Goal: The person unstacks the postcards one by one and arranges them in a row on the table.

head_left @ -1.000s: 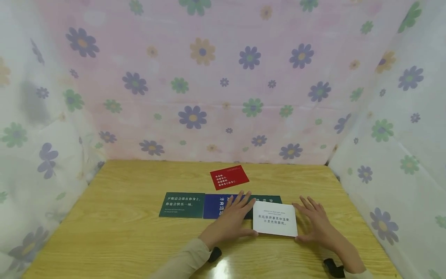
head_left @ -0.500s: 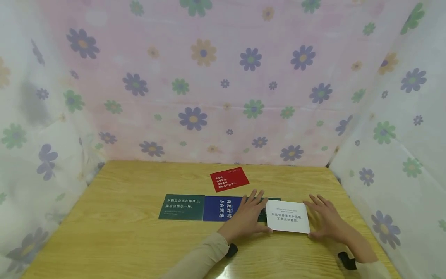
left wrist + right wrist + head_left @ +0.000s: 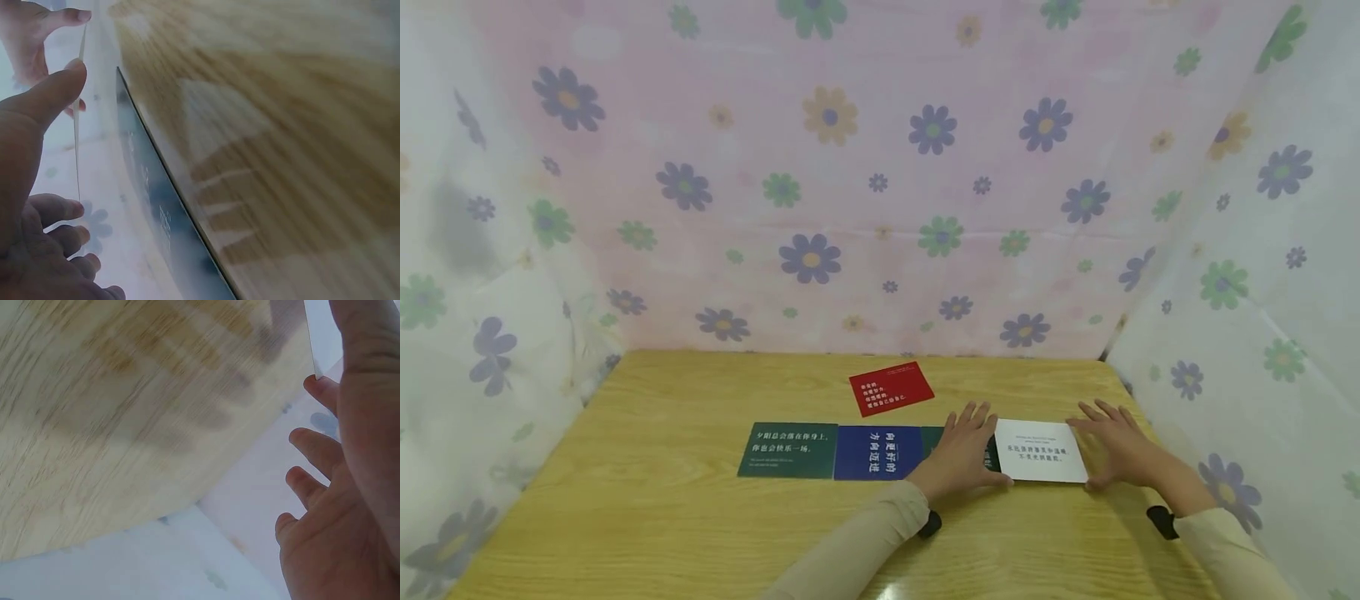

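A white card with dark printed lines is held between both hands, right of a row of cards. My left hand pinches its left edge between thumb and index finger, the other fingers spread. At the opposite edge my right hand grips it the same way. Edge-on in the left wrist view, the white card appears as a thin line above the table. Partly hidden behind my left hand lies a dark green card. To its left come a blue card and another green card, edge to edge.
A red card lies askew behind the row. The wooden table is enclosed at the back and sides by flower-patterned sheeting. A dark strap shows at each wrist.
Both hands have carried the white card to the right and slightly away, to the right end of the row. More of the blue card shows. The other cards stay put.
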`<state>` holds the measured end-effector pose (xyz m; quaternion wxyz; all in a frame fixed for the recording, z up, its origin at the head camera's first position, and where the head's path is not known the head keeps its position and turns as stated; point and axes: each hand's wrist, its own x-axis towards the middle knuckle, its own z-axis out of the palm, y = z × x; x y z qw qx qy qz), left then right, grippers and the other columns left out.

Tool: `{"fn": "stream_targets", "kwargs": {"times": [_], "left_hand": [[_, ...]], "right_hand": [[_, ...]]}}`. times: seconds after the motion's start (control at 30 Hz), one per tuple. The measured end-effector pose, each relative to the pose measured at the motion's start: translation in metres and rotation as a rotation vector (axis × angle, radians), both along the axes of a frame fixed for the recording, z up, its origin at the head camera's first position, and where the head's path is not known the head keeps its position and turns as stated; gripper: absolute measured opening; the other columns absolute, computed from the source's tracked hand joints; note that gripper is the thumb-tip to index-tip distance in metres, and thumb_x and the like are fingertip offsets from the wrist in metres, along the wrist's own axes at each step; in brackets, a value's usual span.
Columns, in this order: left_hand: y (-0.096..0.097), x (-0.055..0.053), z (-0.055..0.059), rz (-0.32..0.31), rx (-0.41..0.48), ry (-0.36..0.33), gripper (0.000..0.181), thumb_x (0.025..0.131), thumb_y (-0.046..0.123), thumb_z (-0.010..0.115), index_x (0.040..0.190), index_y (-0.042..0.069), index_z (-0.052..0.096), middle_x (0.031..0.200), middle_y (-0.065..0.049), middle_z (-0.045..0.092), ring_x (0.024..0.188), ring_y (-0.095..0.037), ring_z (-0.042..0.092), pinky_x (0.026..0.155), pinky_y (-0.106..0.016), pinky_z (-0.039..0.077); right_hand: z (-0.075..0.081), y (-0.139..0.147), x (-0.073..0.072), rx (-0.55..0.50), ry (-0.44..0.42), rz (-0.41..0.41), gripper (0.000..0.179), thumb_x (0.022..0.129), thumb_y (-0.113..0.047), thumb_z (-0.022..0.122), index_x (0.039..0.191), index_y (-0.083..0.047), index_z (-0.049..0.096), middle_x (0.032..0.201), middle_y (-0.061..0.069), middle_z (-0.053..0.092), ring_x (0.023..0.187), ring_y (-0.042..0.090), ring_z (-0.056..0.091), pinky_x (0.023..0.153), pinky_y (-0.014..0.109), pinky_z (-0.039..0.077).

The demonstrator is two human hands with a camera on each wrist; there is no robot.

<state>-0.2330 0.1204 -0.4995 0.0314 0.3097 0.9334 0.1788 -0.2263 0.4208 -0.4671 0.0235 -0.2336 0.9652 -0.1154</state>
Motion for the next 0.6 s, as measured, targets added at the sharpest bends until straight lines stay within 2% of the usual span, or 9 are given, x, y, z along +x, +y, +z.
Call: {"fn": "stream_targets", "kwargs": {"times": [0.27, 0.5, 0.6], "left_hand": [[0.02, -0.005, -0.008, 0.013, -0.034, -0.033, 0.097, 0.085, 0.066, 0.07, 0.16, 0.014, 0.034, 0.17, -0.003, 0.023, 0.158, -0.026, 0.017, 0.126, -0.049, 0.021], [0.03, -0.007, -0.007, 0.036, -0.113, -0.031, 0.096, 0.085, 0.069, 0.069, 0.159, 0.018, 0.035, 0.169, 0.0, 0.023, 0.158, -0.023, 0.017, 0.126, -0.046, 0.022], [0.032, -0.008, -0.006, 0.042, -0.13, -0.036, 0.096, 0.084, 0.069, 0.069, 0.159, 0.019, 0.036, 0.169, 0.0, 0.024, 0.157, -0.022, 0.017, 0.126, -0.046, 0.023]], "right_hand": [[-0.004, 0.02, -0.008, 0.043, -0.048, -0.025, 0.099, 0.053, -0.033, 0.1, 0.137, 0.001, 0.06, 0.149, 0.041, 0.038, 0.136, 0.066, 0.026, 0.103, 0.082, 0.017], [-0.002, 0.027, -0.01, 0.012, -0.096, -0.037, 0.099, 0.053, -0.028, 0.1, 0.137, 0.003, 0.059, 0.149, 0.044, 0.035, 0.136, 0.067, 0.023, 0.105, 0.082, 0.014], [-0.001, 0.027, -0.01, 0.019, -0.1, -0.038, 0.097, 0.054, -0.026, 0.1, 0.137, 0.003, 0.059, 0.148, 0.044, 0.036, 0.134, 0.069, 0.024, 0.103, 0.082, 0.015]]}}
